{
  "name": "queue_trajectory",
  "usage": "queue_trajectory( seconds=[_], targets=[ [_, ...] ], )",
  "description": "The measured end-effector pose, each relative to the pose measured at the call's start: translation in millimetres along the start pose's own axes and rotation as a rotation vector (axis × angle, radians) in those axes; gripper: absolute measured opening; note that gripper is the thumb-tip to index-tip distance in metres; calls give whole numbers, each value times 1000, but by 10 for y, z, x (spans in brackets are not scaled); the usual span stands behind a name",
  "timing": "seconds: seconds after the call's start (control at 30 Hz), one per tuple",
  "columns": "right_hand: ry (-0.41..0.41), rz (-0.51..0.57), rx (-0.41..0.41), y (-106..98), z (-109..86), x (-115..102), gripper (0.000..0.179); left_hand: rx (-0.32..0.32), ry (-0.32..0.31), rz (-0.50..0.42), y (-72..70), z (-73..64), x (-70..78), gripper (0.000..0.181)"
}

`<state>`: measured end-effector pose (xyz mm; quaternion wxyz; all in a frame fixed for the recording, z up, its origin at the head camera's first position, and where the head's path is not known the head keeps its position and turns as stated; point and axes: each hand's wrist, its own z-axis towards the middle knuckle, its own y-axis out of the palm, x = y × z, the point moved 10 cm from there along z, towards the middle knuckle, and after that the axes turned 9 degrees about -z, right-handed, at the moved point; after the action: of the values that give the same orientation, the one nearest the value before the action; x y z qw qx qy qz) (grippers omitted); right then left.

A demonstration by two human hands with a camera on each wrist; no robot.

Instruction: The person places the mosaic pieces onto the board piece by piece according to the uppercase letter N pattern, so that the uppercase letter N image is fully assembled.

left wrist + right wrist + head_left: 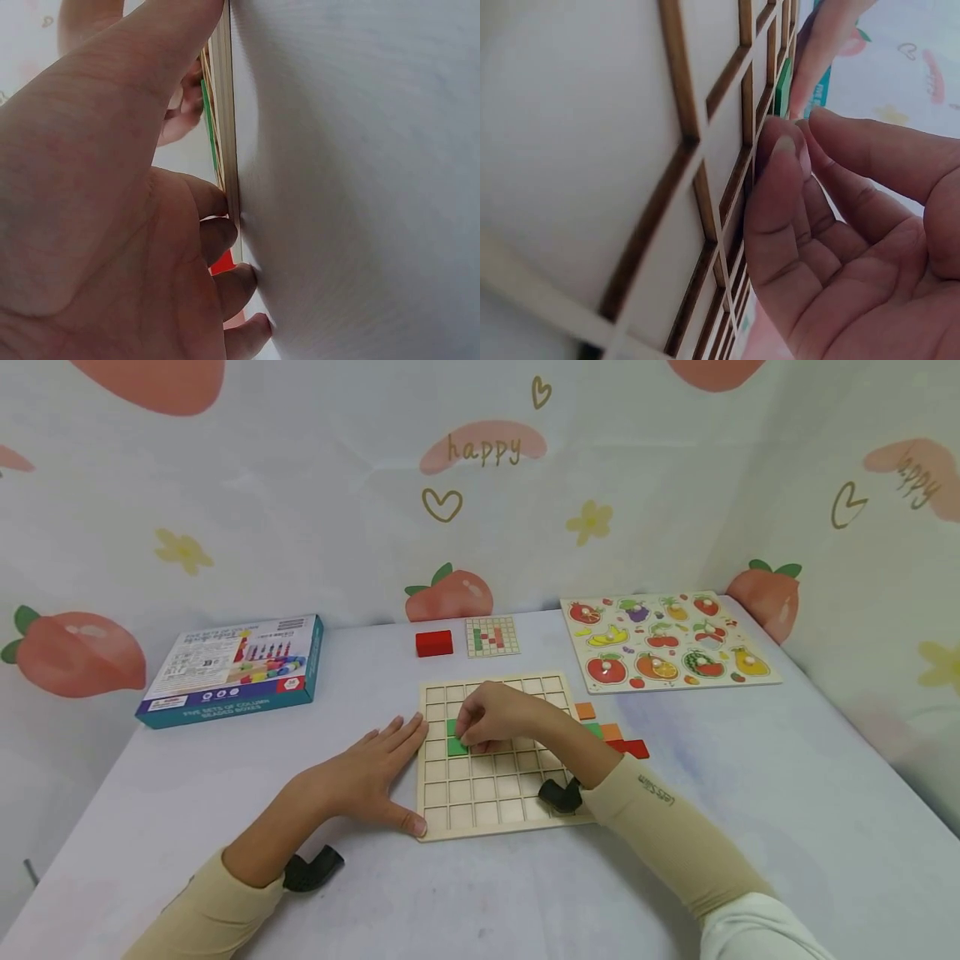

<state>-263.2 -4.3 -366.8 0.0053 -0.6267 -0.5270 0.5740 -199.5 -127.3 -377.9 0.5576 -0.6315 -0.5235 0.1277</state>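
A wooden grid board (498,789) lies on the table with green square tiles (457,747) in its left part. My right hand (495,714) reaches across the board, its curled fingers pinching at a green tile. In the right wrist view, the right hand (855,240) has its fingertips close against the grid beside a green tile (782,88); the fingers hide part of the contact. My left hand (367,777) lies flat beside the board, fingers spread and touching its left edge. The left wrist view shows the left hand (172,255) with fingertips along that edge.
Orange tiles (586,711) and red tiles (636,748) lie right of the board. Behind it are a red block (434,643) and a small pattern card (492,637). A boxed set (232,672) lies back left, a fruit puzzle board (667,647) back right.
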Motion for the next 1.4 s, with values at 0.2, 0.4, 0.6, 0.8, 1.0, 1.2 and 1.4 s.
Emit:
queue_trajectory(
  seconds=[0.2, 0.4, 0.6, 0.8, 1.0, 1.2, 1.4],
  targets=[
    [-31, -44, 34, -59, -129, 7, 5, 6, -2, 0, -5, 2, 0, 135],
    [-19, -80, 65, -148, -302, 120, 7, 7, -4, 6, -3, -1, 10, 135],
    [-28, -90, 102, -268, -494, 298, 5, 5, -11, 6, -5, 0, 18, 135],
    [36, -106, 135, -419, -682, 554, 6, 5, -13, 8, -15, -4, 26, 135],
    [115, -117, 139, -551, -853, 788, 8, 6, -11, 3, -11, -10, 27, 134],
    [181, -196, 143, -708, -966, 955, 8, 6, -13, 7, -3, -3, 14, 135],
    [212, -266, 143, -817, -1031, 1071, 11, 7, -13, 7, 2, -1, 9, 135]
  ],
)
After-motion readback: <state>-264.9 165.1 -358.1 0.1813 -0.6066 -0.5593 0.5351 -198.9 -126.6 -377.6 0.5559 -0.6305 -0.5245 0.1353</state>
